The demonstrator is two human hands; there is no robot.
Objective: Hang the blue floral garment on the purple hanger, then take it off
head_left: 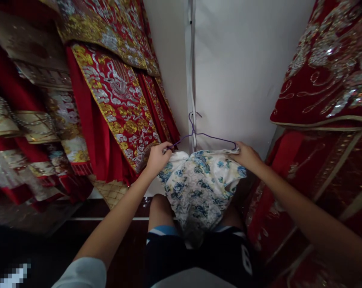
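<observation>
A white garment with blue and yellow flowers (200, 176) hangs down in front of my legs. My left hand (159, 158) pinches its upper left edge together with the end of a thin purple hanger (211, 137). At the other end, my right hand (244, 155) grips the garment's top right corner, beside the hanger's tip. The hanger's hook points up toward the wall, and nothing I can see hangs from it but this garment. Its lower part falls into shadow between my knees.
Red robes embroidered in gold and silver (117, 100) hang close on the left. On the right hangs a red beaded garment (328, 76), above more red cloth (289, 160). A pale strip (190, 60) runs down the white wall (235, 60) ahead.
</observation>
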